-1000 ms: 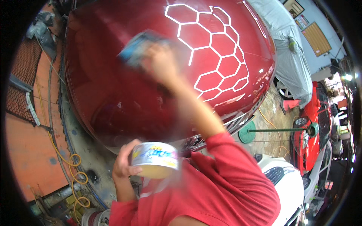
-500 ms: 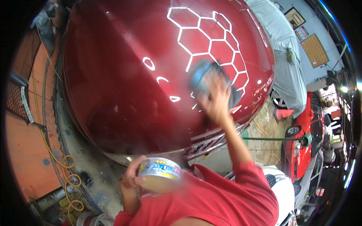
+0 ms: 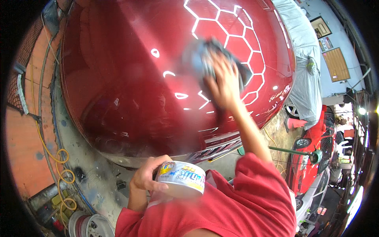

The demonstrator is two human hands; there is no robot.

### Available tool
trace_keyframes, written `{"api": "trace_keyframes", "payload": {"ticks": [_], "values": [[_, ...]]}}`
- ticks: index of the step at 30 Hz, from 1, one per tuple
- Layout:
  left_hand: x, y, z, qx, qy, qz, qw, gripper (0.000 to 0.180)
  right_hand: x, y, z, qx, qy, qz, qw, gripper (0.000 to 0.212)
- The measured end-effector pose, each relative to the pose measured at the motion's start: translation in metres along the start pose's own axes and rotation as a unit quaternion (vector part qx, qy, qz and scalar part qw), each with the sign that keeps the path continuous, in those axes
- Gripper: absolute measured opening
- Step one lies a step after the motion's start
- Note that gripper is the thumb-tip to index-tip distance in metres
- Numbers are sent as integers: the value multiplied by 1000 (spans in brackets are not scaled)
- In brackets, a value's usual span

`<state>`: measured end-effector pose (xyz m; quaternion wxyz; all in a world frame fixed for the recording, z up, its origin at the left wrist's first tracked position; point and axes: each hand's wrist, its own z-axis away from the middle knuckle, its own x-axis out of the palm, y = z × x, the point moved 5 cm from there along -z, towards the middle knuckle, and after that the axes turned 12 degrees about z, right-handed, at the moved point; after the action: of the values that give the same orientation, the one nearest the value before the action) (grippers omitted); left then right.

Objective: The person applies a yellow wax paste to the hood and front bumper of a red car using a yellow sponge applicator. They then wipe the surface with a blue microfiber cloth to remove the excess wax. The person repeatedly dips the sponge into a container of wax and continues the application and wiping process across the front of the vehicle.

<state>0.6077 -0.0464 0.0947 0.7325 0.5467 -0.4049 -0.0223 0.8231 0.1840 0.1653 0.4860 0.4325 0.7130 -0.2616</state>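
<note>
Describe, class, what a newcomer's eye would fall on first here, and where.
A glossy red car hood fills the upper middle, with white honeycomb reflections right of its centre. Over it, the right hand lies on a blurred bluish cloth; below, the left hand holds a round white tub.

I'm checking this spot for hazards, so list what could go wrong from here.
The round white tub could slip: only the left hand grips it, by one side.
Any grit beneath the blue-grey cloth under the right hand might scratch the glossy red hood.
The looped yellow hose at the left might catch a foot.
</note>
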Motion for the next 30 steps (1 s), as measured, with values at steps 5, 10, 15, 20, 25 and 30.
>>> {"api": "trace_keyframes", "payload": {"ticks": [5, 10, 15, 20, 25, 30], "values": [[-6, -11, 23, 15, 98, 52, 994, 68, -5, 107, 71, 59, 48, 34, 997, 58], [13, -7, 34, 21, 167, 1, 986, 73, 5, 195, -72, 52, 51, 326, 943, 34], [56, -8, -8, 2, 107, -50, 993, 70, 22, -88, -70, -16, 131, -1, 991, 61], [88, 18, -52, -30, -16, -88, 996, 72, -9, -66, 38, -58, 58, -140, 987, 66], [80, 5, -16, 20, 106, -69, 992, 72, 6, 248, 108, 387, 127, 98, 908, 71], [104, 11, -67, 46, 80, -102, 991, 73, 32, 208, 115, 497, 146, 186, 835, 69]]}}
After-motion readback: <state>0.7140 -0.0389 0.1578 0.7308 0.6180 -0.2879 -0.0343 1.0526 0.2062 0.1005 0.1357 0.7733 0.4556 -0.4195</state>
